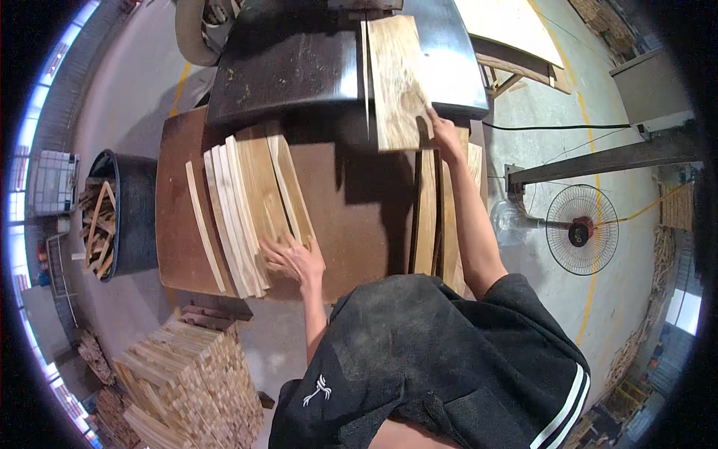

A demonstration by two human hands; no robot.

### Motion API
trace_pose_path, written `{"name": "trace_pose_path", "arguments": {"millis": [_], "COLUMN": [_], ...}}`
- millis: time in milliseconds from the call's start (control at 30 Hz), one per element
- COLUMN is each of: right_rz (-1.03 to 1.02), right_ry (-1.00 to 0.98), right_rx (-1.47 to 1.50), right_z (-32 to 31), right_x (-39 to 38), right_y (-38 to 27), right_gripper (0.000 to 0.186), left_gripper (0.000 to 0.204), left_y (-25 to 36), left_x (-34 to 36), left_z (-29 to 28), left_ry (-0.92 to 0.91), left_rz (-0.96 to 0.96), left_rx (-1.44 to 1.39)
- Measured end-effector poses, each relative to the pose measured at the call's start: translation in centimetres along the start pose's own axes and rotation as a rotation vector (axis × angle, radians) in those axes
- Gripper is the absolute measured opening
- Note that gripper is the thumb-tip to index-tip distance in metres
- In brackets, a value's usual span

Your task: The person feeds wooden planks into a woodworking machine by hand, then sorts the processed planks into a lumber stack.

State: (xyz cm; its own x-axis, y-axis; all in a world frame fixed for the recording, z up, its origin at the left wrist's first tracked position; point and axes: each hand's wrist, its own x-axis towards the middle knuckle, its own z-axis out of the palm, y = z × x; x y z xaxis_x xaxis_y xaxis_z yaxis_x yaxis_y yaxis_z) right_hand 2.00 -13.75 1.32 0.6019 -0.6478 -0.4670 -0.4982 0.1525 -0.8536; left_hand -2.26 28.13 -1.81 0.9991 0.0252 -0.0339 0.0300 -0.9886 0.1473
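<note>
Hands: right [443, 133] pressing pale knotty plank [396, 82]; left [295, 258] flat, spread on strip stack [250, 202].

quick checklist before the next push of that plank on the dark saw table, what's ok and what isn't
1. Right hand on the near corner of the plank: ok.
2. Plank lying flat on the dark machine table: ok.
3. Left hand away from the machine, resting on the fanned wooden strips: ok.
4. Blade position and guard: cannot tell, hidden.
5. Thin strip beside the plank's left edge, clear of the cut: cannot tell.
6. Brown work board has free space for cut pieces: ok.
</note>
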Motion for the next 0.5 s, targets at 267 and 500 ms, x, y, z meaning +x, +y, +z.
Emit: {"name": "trace_pose_path", "arguments": {"millis": [267, 500], "right_rz": [-0.188, -0.067], "right_ry": [0.073, 0.115], "right_rx": [0.077, 0.116], "right_z": [-0.6, -4.9], "right_x": [-2.2, -13.6], "right_y": [7.4, 11.7], "right_gripper": [0.055, 0.050], "left_gripper": [0.052, 0.043], "left_y": [18.1, 24.7], "left_x": [13.4, 18.1], "left_z": [1.4, 4.2], "left_ry": [-0.297, -0.544], "left_rz": [0.168, 0.192], "left_rx": [-1.172, -0.980]}}
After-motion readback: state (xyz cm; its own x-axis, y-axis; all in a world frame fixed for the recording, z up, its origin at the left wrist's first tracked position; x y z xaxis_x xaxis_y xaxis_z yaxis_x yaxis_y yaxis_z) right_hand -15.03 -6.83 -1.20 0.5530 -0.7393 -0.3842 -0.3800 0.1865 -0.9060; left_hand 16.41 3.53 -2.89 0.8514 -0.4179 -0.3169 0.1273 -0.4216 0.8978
